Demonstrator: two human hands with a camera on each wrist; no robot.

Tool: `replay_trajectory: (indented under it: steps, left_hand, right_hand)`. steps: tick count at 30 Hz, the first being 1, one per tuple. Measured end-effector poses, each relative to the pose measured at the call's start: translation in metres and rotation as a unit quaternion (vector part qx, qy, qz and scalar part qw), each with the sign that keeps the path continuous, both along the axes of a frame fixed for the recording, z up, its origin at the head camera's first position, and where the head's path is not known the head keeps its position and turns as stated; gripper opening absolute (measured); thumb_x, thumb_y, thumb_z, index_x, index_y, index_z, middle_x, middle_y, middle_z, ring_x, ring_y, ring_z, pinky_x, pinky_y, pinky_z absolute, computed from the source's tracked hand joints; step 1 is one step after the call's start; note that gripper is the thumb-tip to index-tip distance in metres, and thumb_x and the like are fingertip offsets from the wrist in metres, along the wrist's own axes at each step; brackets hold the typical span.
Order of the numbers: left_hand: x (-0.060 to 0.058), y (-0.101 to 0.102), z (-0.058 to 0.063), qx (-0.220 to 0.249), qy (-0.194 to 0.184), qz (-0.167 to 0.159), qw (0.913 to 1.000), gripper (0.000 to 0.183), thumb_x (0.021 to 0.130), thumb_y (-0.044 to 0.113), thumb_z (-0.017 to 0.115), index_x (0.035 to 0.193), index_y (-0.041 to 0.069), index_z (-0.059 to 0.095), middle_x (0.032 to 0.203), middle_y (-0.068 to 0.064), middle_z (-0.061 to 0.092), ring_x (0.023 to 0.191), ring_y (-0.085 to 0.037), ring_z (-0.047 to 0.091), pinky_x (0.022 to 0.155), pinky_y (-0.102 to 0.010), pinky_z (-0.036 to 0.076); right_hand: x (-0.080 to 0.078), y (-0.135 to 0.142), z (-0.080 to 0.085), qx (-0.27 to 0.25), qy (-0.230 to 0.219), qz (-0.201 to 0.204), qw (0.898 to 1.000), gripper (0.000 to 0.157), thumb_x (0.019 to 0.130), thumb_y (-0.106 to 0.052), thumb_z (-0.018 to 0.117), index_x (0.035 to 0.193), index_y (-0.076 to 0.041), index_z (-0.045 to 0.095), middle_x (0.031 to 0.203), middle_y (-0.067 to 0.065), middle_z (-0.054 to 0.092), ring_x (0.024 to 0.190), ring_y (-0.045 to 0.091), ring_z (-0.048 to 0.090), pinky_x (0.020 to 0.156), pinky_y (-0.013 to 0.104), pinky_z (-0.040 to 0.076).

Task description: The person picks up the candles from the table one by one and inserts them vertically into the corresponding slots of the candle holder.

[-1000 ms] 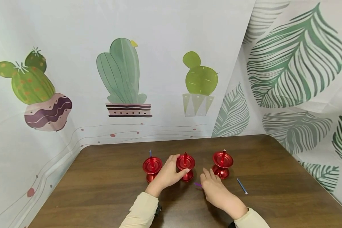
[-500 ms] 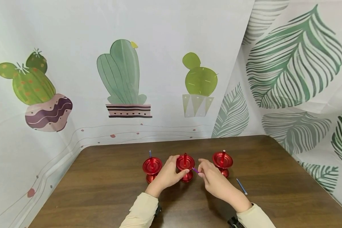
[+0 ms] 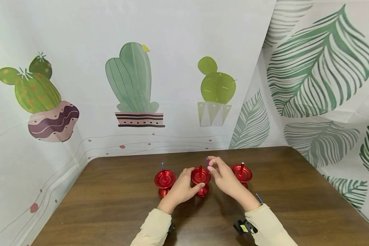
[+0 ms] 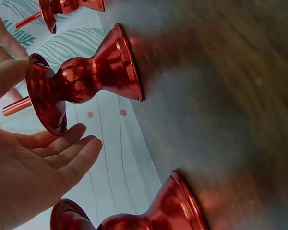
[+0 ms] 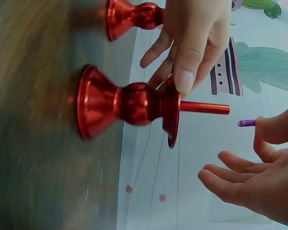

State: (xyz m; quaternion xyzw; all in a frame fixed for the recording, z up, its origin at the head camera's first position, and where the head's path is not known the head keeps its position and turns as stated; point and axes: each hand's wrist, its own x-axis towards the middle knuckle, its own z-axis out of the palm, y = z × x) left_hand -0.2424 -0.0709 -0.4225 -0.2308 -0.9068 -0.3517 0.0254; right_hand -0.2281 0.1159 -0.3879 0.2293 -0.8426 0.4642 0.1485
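Three red metal candle holders stand in a row on the table. My left hand [image 3: 181, 188] holds the middle candle holder [image 3: 201, 176] by its dish, thumb on the near side and fingers at the far left; its upright tube [image 5: 206, 108] is bare. Between thumb and index finger, my right hand [image 3: 226, 179] pinches a thin purple candle [image 5: 246, 123]. The candle's free end is just above the tube's mouth, with a small gap showing in the right wrist view. The other fingers of that hand spread loosely beside the tube.
In the left candle holder [image 3: 164, 179] a thin blue candle [image 3: 162, 166] stands upright. The right candle holder [image 3: 245, 173] is partly behind my right hand. A blue candle [image 3: 259, 197] lies on the brown table [image 3: 110, 198], partly covered by my right sleeve.
My right hand has picked the purple candle off the table, raised it and turned it upright over the middle holder. The left hand has stayed on that holder.
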Motion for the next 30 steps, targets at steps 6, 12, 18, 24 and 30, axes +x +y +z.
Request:
replay_trajectory:
  steps: [6, 12, 18, 24, 30]
  left_hand:
    - [-0.001, 0.0, -0.001, 0.002, -0.001, -0.001, 1.0, 0.07, 0.086, 0.033, 0.071, 0.136, -0.007, 0.041, 0.125, -0.018, 0.052, 0.112, -0.026, 0.055, 0.093, -0.04, 0.05]
    - [0.0, 0.0, 0.0, 0.005, -0.003, -0.003, 1.0, 0.071, 0.087, 0.032, 0.071, 0.137, -0.007, 0.04, 0.125, -0.018, 0.051, 0.111, -0.027, 0.056, 0.093, -0.04, 0.051]
    - [0.0, 0.0, 0.001, 0.003, 0.001, -0.003, 1.0, 0.07, 0.087, 0.032, 0.071, 0.137, -0.007, 0.041, 0.125, -0.018, 0.051, 0.111, -0.026, 0.055, 0.094, -0.04, 0.05]
    - [0.0, 0.0, 0.0, 0.001, 0.005, -0.003, 1.0, 0.071, 0.087, 0.033, 0.07, 0.137, -0.007, 0.041, 0.126, -0.018, 0.051, 0.112, -0.026, 0.055, 0.094, -0.039, 0.049]
    - [-0.001, 0.0, -0.001, -0.002, 0.01, -0.003, 0.9999, 0.07, 0.087, 0.033, 0.07, 0.136, -0.007, 0.041, 0.125, -0.018, 0.051, 0.112, -0.027, 0.055, 0.094, -0.04, 0.05]
  right_hand:
    - [-0.015, -0.009, 0.0, -0.096, -0.034, 0.022, 0.995, 0.007, 0.095, 0.003, 0.054, 0.097, 0.002, 0.047, 0.131, 0.027, 0.052, 0.124, 0.042, 0.049, 0.1, 0.05, 0.041]
    - [-0.024, -0.019, -0.003, -0.144, -0.043, 0.03, 0.988, 0.006, 0.095, 0.004, 0.053, 0.096, 0.006, 0.048, 0.13, 0.028, 0.052, 0.126, 0.04, 0.048, 0.103, 0.046, 0.037]
    - [-0.028, -0.024, -0.006, -0.153, -0.057, 0.021, 0.986, 0.004, 0.095, 0.004, 0.053, 0.096, 0.006, 0.049, 0.129, 0.026, 0.053, 0.124, 0.039, 0.05, 0.103, 0.046, 0.038]
    - [-0.025, -0.023, -0.012, -0.125, -0.058, 0.018, 0.99, 0.005, 0.095, 0.002, 0.053, 0.098, 0.002, 0.05, 0.13, 0.023, 0.053, 0.122, 0.038, 0.051, 0.099, 0.048, 0.044]
    - [-0.023, -0.02, -0.013, -0.085, -0.047, 0.003, 0.995, 0.006, 0.094, 0.0, 0.057, 0.098, -0.001, 0.053, 0.13, 0.022, 0.053, 0.116, 0.038, 0.054, 0.093, 0.049, 0.048]
